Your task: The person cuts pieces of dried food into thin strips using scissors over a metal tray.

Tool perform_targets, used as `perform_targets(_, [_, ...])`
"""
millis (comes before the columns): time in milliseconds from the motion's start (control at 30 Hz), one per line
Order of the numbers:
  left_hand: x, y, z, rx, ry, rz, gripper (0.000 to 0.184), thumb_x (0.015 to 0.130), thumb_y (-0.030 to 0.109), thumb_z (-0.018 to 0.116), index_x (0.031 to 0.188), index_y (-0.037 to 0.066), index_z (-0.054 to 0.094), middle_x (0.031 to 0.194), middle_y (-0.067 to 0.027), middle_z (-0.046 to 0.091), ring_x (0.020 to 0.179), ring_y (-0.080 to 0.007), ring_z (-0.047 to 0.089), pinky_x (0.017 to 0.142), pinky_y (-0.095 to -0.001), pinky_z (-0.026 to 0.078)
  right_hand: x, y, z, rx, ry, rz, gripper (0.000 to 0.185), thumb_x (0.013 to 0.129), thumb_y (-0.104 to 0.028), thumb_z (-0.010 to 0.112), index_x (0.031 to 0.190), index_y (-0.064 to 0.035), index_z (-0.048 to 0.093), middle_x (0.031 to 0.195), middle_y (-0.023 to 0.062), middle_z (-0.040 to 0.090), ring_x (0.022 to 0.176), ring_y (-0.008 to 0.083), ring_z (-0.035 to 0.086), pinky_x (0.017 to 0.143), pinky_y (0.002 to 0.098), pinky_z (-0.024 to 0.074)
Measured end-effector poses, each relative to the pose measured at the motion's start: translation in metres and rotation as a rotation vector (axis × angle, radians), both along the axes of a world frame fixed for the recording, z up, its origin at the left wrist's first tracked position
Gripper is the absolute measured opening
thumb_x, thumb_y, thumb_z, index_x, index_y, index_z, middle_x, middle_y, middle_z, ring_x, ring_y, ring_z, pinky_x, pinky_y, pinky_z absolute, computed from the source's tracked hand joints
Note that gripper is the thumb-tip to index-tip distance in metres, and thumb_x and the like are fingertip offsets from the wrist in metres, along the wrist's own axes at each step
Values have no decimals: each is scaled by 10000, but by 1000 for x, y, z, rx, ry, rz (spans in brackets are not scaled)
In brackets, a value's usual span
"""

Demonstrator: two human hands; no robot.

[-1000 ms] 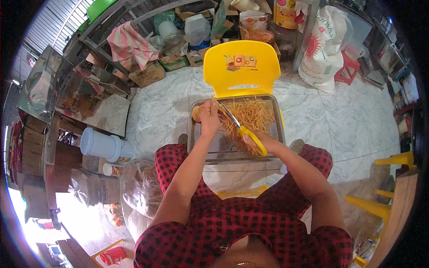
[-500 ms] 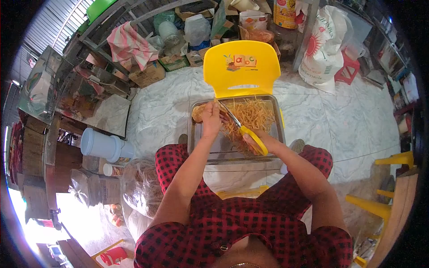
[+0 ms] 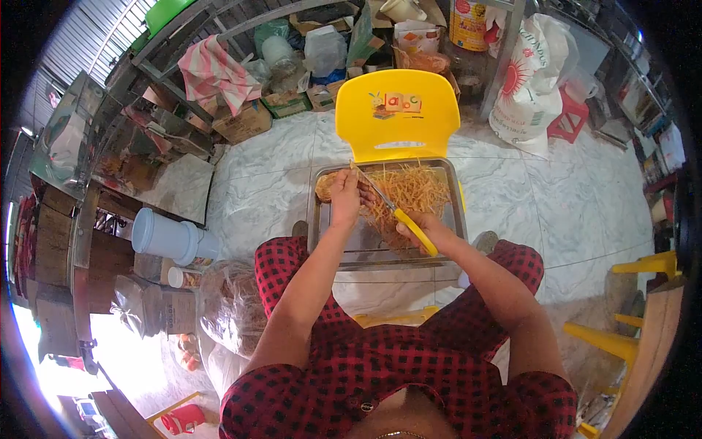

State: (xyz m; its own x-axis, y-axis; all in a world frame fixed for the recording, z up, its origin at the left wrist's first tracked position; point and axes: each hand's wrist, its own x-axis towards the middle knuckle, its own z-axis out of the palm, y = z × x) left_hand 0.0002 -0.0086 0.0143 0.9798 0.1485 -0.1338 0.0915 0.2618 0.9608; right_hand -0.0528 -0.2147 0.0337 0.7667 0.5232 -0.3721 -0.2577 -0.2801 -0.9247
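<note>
My right hand [image 3: 433, 231] is closed round the yellow handles of a pair of scissors [image 3: 415, 232]. The blades point up and left, their tips beside the fingertips of my left hand [image 3: 346, 197]. Those fingers are pinched together on a thin straw-coloured strand; its exact kind is too small to tell. Both hands are over a metal tray [image 3: 316, 238]. A loose heap of dry, straw-coloured strands [image 3: 420, 186] fills the tray's right and middle, and a rounded bundle [image 3: 324, 188] of similar colour lies at its left, partly hidden by my left hand.
The tray rests on a yellow chair [image 3: 398, 132] with a printed backrest. Light blue buckets [image 3: 164, 235] and a bulging plastic bag [image 3: 234, 307] stand at the left. Boxes and bags crowd the back. A white sack [image 3: 523, 95] and red stool [image 3: 568, 117] are back right.
The scissors' handles have come closer together and the blades have closed beside the left fingertips. Both hands stay in nearly the same place.
</note>
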Motion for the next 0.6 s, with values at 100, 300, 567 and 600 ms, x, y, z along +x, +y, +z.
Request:
perform_targets(100, [-1,0,0,8,-29,-1,168,938,237,422,917,83,486,686,-58,571,479,-138,550,403,-235,413,-1,1,0,-24,-52,-26,487,820,-515,563,979,-56,583,612,10,515,500,112,507,460,255,400])
perform_targets(300, [-7,-13,-5,84,12,-123,181,944,233,413,882,73,469,616,-49,531,456,-130,546,377,-239,421,5,2,-13,3,-62,-8,493,841,-513,529,1023,-57,575,628,33,539,523,141,536,488,279,412])
perform_targets(567, [-6,-12,-3,56,47,-122,199,941,273,428,897,84,470,654,-48,520,477,-138,554,388,-239,423,5,3,-1,-76,-31,-19,520,823,-524,551,971,-28,608,655,65,571,567,157,536,544,301,426])
perform_targets(600, [-6,-12,-2,56,47,-121,199,941,273,428,897,84,470,654,-48,520,477,-138,554,388,-239,423,6,3,-2,-76,-32,-18,520,823,-524,551,971,-28,608,655,65,571,567,157,536,544,301,426])
